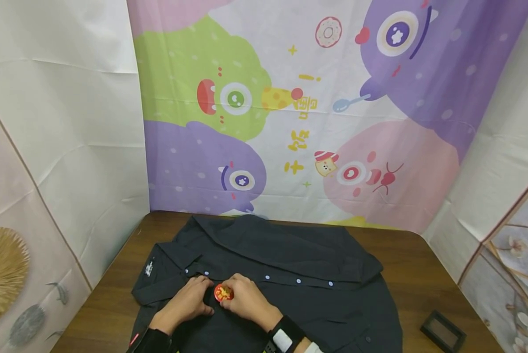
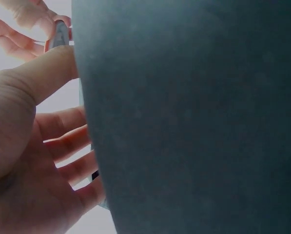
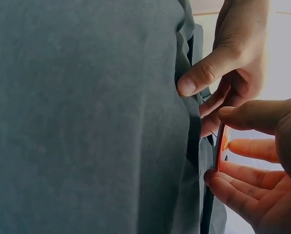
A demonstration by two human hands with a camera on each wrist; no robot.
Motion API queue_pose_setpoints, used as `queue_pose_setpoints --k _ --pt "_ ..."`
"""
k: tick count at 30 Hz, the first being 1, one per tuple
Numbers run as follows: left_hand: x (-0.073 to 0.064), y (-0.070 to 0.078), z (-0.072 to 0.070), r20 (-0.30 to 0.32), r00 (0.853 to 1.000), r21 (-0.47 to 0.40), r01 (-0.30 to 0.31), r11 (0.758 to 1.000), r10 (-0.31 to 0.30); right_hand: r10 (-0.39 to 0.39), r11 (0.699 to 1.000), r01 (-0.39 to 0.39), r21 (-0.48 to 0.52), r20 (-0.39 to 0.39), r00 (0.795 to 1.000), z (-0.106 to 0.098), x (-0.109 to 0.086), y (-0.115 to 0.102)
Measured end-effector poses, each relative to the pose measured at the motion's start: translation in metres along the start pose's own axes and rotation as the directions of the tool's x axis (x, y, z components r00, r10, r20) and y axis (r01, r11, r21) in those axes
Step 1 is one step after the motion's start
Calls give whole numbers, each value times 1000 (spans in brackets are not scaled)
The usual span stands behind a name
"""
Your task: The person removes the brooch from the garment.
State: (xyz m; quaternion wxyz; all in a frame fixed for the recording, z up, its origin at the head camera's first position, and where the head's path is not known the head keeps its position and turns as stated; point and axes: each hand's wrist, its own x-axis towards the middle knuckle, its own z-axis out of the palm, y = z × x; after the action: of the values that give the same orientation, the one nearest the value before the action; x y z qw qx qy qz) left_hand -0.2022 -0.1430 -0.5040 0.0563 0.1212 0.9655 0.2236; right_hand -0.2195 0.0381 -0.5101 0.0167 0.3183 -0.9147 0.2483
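Note:
A dark button-up shirt [image 1: 334, 309] lies spread over the wooden table, with a row of pale buttons across it. My right hand [image 1: 245, 296] pinches a round red badge [image 1: 222, 292] with a yellow picture on its face, just below the button row. The badge [image 3: 220, 147] stands edge-on to the cloth in the right wrist view, between thumb and fingers. Beside it, my left hand [image 1: 188, 300] rests on the shirt, thumb and fingers spread apart. The left fingers [image 2: 67, 141] reach out to the cloth, their tips hidden behind it.
A small black rectangular frame [image 1: 442, 331] lies on the table [image 1: 416, 274] to the right of the shirt. Behind the table hangs a cartoon-printed cloth [image 1: 290, 196], and pale sheets hang at both sides.

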Motion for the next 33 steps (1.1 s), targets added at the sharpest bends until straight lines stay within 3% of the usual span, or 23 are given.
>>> queue_pose_setpoints --k 33 --pt "-1 0 0 -29 1000 -28 5 1000 -5 -16 1000 17 -22 39 999 -5 1 -1"
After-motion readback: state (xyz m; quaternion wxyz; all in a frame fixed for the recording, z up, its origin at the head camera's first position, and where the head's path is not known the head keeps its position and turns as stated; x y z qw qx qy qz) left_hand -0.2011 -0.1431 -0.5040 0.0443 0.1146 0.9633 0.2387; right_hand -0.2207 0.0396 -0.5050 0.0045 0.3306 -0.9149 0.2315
